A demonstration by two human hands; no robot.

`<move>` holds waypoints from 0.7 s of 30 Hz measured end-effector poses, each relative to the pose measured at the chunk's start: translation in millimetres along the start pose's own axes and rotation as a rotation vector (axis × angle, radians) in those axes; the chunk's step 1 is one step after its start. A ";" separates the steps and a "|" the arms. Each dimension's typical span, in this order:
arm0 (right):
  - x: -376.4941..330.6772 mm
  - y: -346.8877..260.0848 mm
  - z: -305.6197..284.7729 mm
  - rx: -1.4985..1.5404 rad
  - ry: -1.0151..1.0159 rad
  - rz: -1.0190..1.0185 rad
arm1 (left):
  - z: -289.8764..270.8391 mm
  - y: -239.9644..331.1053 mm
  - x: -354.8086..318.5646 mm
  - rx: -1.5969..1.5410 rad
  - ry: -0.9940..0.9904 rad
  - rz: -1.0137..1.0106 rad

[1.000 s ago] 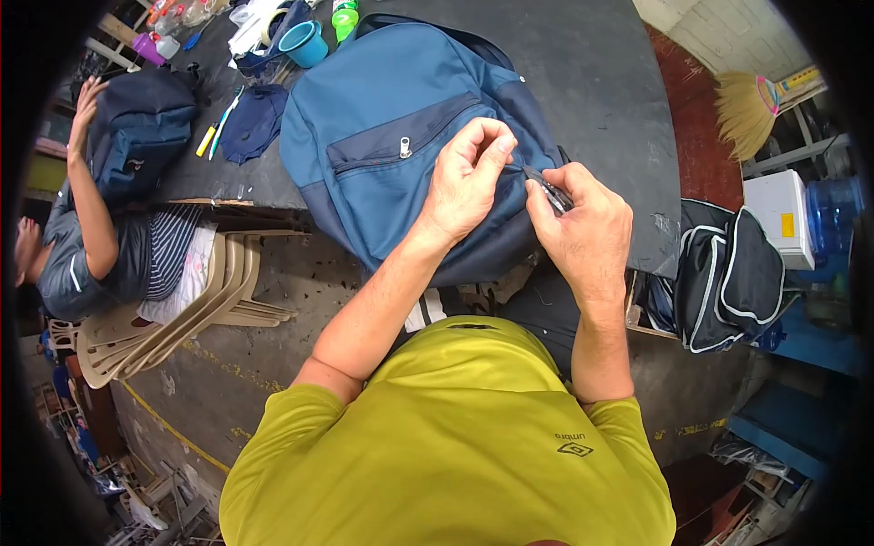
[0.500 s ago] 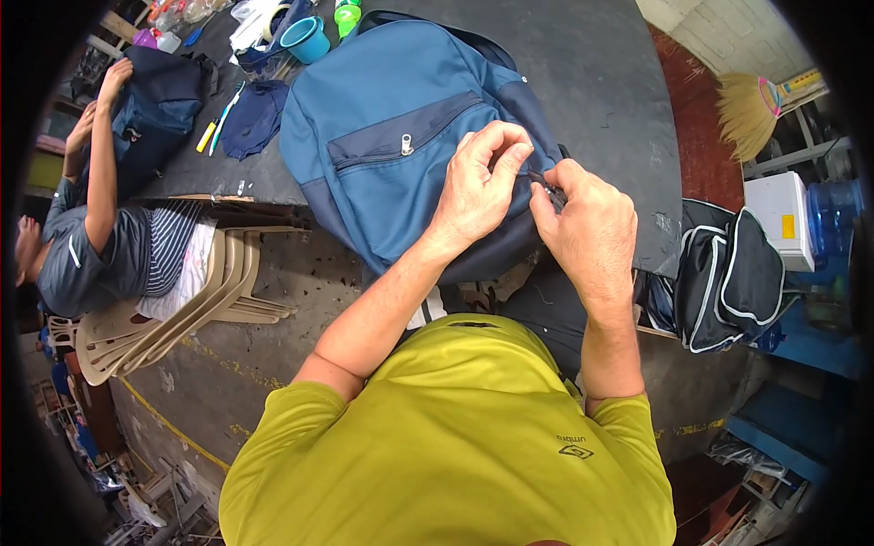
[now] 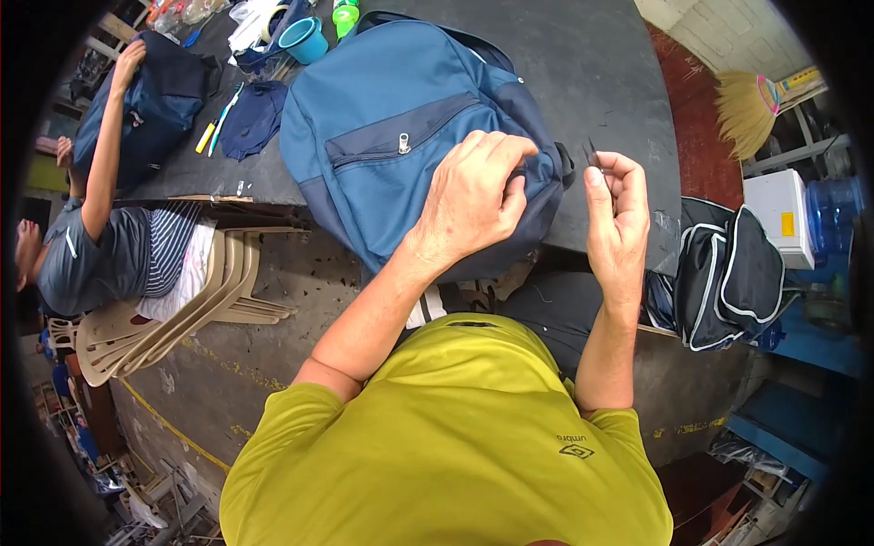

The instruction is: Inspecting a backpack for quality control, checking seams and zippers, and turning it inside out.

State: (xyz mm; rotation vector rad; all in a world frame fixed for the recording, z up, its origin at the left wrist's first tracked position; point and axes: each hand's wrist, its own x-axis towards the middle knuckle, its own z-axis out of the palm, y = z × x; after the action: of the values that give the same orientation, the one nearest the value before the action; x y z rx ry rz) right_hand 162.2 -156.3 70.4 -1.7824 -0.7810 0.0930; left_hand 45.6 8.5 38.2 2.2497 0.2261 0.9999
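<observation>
A blue backpack with a darker front pocket and a metal zip pull lies on the dark table. My left hand presses down on the backpack's lower right corner, fingers curled over the fabric. My right hand is held just to the right of the bag, off the fabric. It pinches a small thin dark object between thumb and fingers; what kind of thing that is cannot be made out.
A seated person at the left reaches onto a dark navy bag, on stacked beige chairs. A teal cup, green bottle and pens lie behind. A black bag, broom and water jug stand right.
My right hand has pulled away from the backpack corner to the right, so the hands are now apart. My left hand stays on the bag. The seated person's arm moved over the dark bag.
</observation>
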 end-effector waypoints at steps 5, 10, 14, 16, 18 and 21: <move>-4.2 10.1 13.1 0.115 -0.036 0.014 | 1.5 -7.8 -2.1 0.077 -0.091 0.018; -4.9 23.6 19.4 0.202 -0.028 0.075 | 11.3 -13.9 -6.6 0.143 -0.091 0.056; -8.9 20.7 15.0 0.200 -0.044 0.115 | 10.4 -12.6 -6.7 0.085 -0.022 0.037; -10.4 22.4 15.9 0.102 -0.055 0.017 | 5.9 -18.5 -6.5 0.022 -0.011 -0.003; -10.4 8.9 10.9 -0.022 -0.147 0.116 | 0.2 -18.5 -6.5 -0.036 0.002 -0.048; -15.4 -1.6 17.4 -0.085 -0.009 -0.181 | -4.0 -15.7 -8.0 -0.258 0.004 -0.258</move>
State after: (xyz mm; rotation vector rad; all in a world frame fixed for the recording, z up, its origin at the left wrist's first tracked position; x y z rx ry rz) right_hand 141.9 -150.2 60.6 -1.7831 -0.9613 -0.0521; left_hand 38.8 19.4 25.5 1.9284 0.3579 0.8444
